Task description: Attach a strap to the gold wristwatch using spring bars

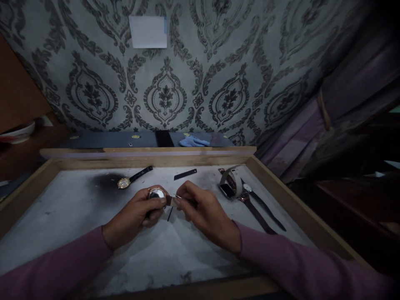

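My left hand point(140, 208) is closed around a wristwatch point(157, 193), its shiny silver back facing up. From the watch a short brown strap piece point(169, 201) reaches toward my right hand point(200, 204). The right thumb and fingers are pinched at the pale end of this strap. A thin, light metal sliver shows at those fingertips; whether it is a pin or a tool I cannot tell. Below the strap, a thin dark strip point(170, 214) points down toward the white surface. Behind my hands lies a separate black strap piece point(185, 174).
A gold-rimmed watch point(124, 182) with a dark strap lies at the left of the wood-rimmed tray point(153, 161). Several watches, among them a square smartwatch point(227, 191), lie on the right. A blue cloth-like item point(194, 142) rests on the ledge behind.
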`<state>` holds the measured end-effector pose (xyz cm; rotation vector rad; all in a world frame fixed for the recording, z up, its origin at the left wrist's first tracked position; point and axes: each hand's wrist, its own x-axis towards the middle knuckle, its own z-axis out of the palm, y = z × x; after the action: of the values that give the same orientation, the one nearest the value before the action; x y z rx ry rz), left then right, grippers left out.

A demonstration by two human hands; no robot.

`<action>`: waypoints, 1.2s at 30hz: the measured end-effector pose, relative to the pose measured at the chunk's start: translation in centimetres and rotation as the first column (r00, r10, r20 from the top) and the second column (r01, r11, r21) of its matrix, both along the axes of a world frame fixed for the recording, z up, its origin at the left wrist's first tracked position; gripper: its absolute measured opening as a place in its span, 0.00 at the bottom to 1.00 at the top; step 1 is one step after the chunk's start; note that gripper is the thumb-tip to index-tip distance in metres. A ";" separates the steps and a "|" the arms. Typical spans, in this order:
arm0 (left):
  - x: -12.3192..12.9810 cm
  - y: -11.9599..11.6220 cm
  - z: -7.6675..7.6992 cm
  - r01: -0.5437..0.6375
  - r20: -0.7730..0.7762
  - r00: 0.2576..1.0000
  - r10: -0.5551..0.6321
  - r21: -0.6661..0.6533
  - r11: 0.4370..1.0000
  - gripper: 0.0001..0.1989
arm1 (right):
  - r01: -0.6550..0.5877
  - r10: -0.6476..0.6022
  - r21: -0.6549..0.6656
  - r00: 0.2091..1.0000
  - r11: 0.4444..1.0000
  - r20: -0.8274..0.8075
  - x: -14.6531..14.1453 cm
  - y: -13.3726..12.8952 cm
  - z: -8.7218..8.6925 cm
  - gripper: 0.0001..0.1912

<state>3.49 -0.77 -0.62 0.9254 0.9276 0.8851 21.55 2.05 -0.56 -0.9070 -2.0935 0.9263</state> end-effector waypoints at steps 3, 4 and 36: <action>-0.1 0.0 0.1 0.009 -0.009 1.000 -0.009 0.015 1.000 0.09 | 0.003 -0.003 -0.021 1.000 1.000 -0.011 0.0 0.0 0.0 0.07; -0.1 0.0 0.2 0.010 -0.009 1.000 -0.010 0.017 1.000 0.09 | 0.001 -0.002 -0.033 1.000 0.999 -0.013 0.0 0.0 0.0 0.07; -1.2 1.0 0.2 -0.118 -0.086 0.988 0.126 0.096 0.988 0.15 | -0.147 0.096 -0.340 0.982 0.929 -0.162 0.1 0.5 -0.6 0.09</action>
<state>2.28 0.24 -0.41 1.0021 1.0388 1.0026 21.65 2.52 -1.21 -0.8612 -1.9112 1.4225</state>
